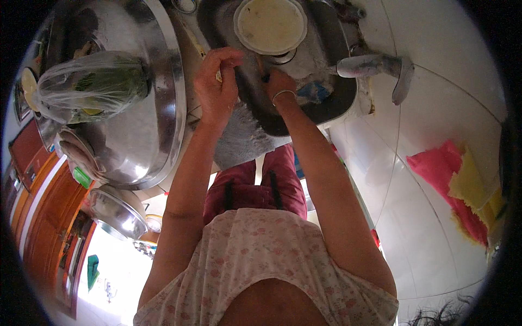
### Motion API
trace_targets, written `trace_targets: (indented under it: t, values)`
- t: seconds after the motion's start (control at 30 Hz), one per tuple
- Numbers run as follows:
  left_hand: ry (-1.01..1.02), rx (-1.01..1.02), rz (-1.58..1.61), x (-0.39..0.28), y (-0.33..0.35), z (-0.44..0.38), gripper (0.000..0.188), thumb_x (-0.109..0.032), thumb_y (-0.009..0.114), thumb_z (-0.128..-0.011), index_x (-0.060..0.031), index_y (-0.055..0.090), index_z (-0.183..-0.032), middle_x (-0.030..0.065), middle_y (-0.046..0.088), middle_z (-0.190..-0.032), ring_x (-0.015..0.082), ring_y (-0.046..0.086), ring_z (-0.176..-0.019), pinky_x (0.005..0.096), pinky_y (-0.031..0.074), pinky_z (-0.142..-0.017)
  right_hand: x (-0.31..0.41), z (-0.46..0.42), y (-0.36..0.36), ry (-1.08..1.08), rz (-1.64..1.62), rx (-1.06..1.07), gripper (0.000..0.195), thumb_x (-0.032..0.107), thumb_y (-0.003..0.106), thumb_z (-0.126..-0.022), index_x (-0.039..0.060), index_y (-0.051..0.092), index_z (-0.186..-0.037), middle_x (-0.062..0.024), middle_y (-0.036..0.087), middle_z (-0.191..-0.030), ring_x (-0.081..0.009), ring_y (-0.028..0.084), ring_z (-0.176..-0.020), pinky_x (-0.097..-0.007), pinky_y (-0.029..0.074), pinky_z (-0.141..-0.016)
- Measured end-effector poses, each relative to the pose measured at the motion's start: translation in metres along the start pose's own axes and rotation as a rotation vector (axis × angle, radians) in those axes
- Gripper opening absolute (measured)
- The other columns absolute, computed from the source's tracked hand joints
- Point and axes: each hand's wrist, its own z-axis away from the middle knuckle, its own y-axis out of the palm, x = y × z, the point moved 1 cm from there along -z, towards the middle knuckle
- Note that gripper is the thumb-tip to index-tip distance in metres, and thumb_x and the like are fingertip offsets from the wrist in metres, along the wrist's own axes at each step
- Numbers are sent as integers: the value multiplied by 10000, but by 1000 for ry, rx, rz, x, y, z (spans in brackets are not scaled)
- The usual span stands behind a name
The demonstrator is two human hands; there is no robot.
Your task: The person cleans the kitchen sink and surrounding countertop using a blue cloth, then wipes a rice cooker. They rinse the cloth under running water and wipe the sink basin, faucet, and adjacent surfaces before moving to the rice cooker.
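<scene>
My left hand (216, 83) hovers over the left rim of the sink, fingers bent and thumb apart, with nothing visible in it. Inside the dark metal sink (344, 102), my right hand (281, 83), a bracelet at its wrist, grips a slim utensil (260, 64) with a dark end; its exact kind is unclear. Just beyond that hand sits a round, pale basin (271, 26) with a wavy rim, partly covering the drain ring (284, 58). A crumpled blue wrapper or cloth (316, 91) lies in the sink to the right of my wrist.
At left, a large steel basin (138, 134) holds a clear plastic bag of green vegetables (110, 87). A faucet (363, 67) juts over the sink from the right wall. A grey cloth (242, 136) covers the front counter edge. Pink and yellow cloths (448, 183) hang at right.
</scene>
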Motion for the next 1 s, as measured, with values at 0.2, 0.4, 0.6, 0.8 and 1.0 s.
trace_targets:
  t: [0.2,0.4,0.6,0.8,1.0]
  values:
    - [-172,53,75,0,-3,10,250,91,432,-945,17,635,-1069,98,675,-1031,190,689,-924,301,534,-868,-2,7,8,-122,52,35,383,361,715,-814,119,691,-1109,-138,704,-1073,-358,661,-1035,-467,529,-863]
    - [-235,154,83,-4,8,15,269,84,417,-944,12,635,-1085,91,689,-1024,175,689,-920,290,530,-871,33,3,8,-232,95,154,274,264,620,-893,144,690,-1129,-143,694,-1133,-335,651,-1094,-462,528,-894]
    - [-291,196,174,7,19,24,258,83,429,-941,6,630,-1084,83,677,-1010,149,669,-915,274,525,-848,24,31,-27,-193,-114,74,292,225,627,-907,80,637,-1161,-150,698,-1104,-322,668,-1047,-449,530,-920]
    - [-246,200,147,24,47,29,239,34,513,-931,-54,631,-1120,83,662,-1075,161,654,-942,283,530,-801,-35,11,-64,136,-1735,140,263,159,676,-828,74,611,-1068,-110,661,-958,-299,663,-931,-410,548,-847]
    - [-686,214,303,54,110,23,242,-158,552,-981,-77,582,-1207,92,636,-1166,214,637,-989,349,560,-778,-52,-8,-82,-180,-2118,-32,152,110,667,-893,71,618,-1031,-98,658,-1015,-244,644,-949,-405,547,-857]
